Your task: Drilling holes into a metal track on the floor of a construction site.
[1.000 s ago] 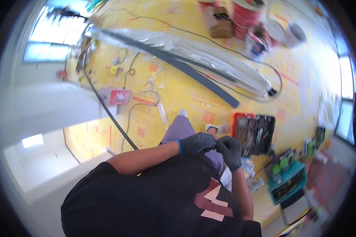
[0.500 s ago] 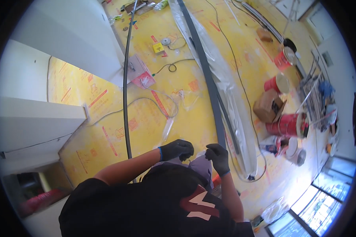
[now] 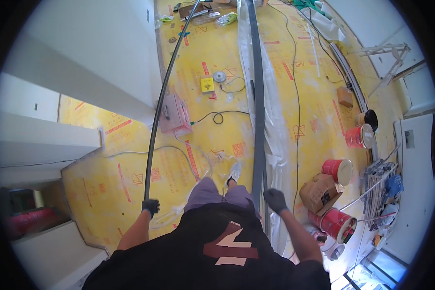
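My left hand (image 3: 151,207), in a dark glove, hangs beside my hip with fingers curled. It overlaps the lower end of a long, thin black strip (image 3: 160,106); whether it grips the strip cannot be made out. My right hand (image 3: 275,199), gloved too, is loosely closed on the other side of my body, with nothing visible in it. Just left of it runs a long dark grey flat bar (image 3: 259,121), which stretches away over white plastic sheeting (image 3: 275,130). A second, narrower dark bar lies beside it.
Yellow printed sheeting (image 3: 227,145) covers the floor. A pinkish box (image 3: 175,113) with a cable and a yellow box (image 3: 207,84) are ahead. Along the right stand red buckets (image 3: 337,171) and an open cardboard box (image 3: 319,193). White wall edges (image 3: 101,140) jut in at left.
My hands were close together before my waist; they have moved apart to either side. My view has shifted, and my legs and one shoe now show.
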The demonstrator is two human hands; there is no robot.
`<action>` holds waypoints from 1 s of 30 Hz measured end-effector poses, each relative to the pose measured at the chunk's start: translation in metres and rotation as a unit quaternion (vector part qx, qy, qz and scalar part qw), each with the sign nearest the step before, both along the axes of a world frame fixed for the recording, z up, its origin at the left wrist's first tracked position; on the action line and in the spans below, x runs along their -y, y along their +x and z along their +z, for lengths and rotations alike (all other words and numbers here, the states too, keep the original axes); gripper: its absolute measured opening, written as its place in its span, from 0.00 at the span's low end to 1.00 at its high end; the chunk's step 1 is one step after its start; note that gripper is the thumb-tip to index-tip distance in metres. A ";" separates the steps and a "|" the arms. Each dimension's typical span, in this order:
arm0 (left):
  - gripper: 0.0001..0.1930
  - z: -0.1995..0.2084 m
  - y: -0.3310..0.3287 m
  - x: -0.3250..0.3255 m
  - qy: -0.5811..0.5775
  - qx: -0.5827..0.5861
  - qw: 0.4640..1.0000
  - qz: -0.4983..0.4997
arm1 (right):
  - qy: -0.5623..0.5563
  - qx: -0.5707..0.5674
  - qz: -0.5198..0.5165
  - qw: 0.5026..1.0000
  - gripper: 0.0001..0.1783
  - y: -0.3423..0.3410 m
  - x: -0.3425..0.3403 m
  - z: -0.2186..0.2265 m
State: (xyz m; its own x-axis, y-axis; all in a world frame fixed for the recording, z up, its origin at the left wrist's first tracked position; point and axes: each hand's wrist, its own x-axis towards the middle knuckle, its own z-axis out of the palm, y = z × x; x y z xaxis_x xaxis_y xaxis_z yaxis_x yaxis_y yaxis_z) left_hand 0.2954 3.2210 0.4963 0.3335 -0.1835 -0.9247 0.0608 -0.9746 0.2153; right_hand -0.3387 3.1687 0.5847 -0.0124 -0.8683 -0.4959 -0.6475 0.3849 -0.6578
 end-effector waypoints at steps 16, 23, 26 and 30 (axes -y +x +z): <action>0.08 -0.104 -0.107 0.264 -0.203 -0.078 0.972 -0.086 | 0.146 -0.102 0.120 0.977 0.14 -0.132 0.380 -0.095; 0.10 0.105 -0.166 0.602 -0.361 -0.073 0.930 -0.015 | 0.263 -0.122 0.162 0.943 0.14 -0.165 0.315 -0.176; 0.11 0.070 -0.140 0.623 -0.322 -0.019 0.946 0.042 | 0.125 -0.181 0.375 0.901 0.14 -0.185 0.366 -0.249; 0.09 0.008 -0.113 0.594 -0.150 0.009 0.977 0.148 | 0.097 -0.130 0.591 0.790 0.12 -0.122 0.669 -0.196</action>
State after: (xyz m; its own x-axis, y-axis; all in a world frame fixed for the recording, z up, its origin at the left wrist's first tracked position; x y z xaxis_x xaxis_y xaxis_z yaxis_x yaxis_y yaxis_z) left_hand 0.1822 2.6270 0.5047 0.4296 -0.3374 -0.8376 0.3246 -0.8079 0.4919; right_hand -0.4606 2.4999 0.3885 0.6267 -0.2574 -0.7355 -0.7337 -0.5131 -0.4455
